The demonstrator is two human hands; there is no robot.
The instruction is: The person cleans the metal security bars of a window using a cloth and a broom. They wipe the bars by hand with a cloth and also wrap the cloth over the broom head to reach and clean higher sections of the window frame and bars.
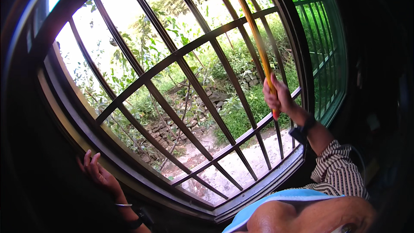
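Observation:
My right hand [280, 95] grips the lower part of a long yellow-orange stick [255, 35], whose red end pokes out just below the fist. The stick rises steeply in front of the window bars [223, 68], and its upper end runs out of the picture. At the lower left my left hand [100, 176] is raised and holds nothing, fingers slightly apart. It is beside the window frame [77, 136]; whether the fingertips touch the frame, I cannot tell. Each wrist wears a dark strap, and the left also has a bangle.
Dark metal bars with crosspieces span the window opening. At the right stands a green-tinted glass pane [323, 55]. Beyond the bars lie a pale ledge [207, 181], a low stone wall [168, 129] and green plants [239, 116]. The surrounding room is very dark.

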